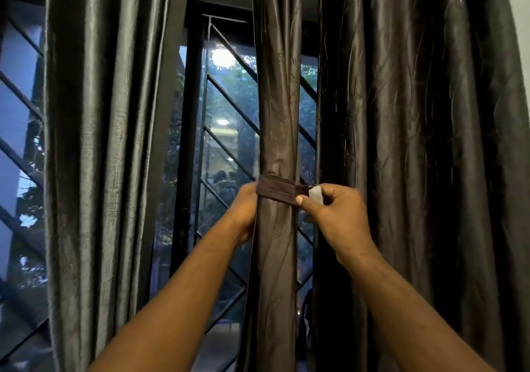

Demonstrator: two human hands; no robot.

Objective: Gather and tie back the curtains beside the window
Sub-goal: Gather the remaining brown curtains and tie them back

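Note:
A dark brown curtain [276, 113] hangs bunched into a narrow column in front of the window [226, 130]. A brown fabric tie-back band [279, 189] wraps around it at mid height. My right hand [334, 214] pinches the band's right end, where a small white patch [316, 194] shows. My left hand [243, 211] reaches around the left side of the bundle at the band; its fingers are hidden behind the fabric.
A grey curtain [103, 142] hangs loose on the left. More dark brown curtain [415, 142] hangs loose on the right, next to a white wall [520, 27]. Diagonal metal window bars [229, 96] lie behind the curtains.

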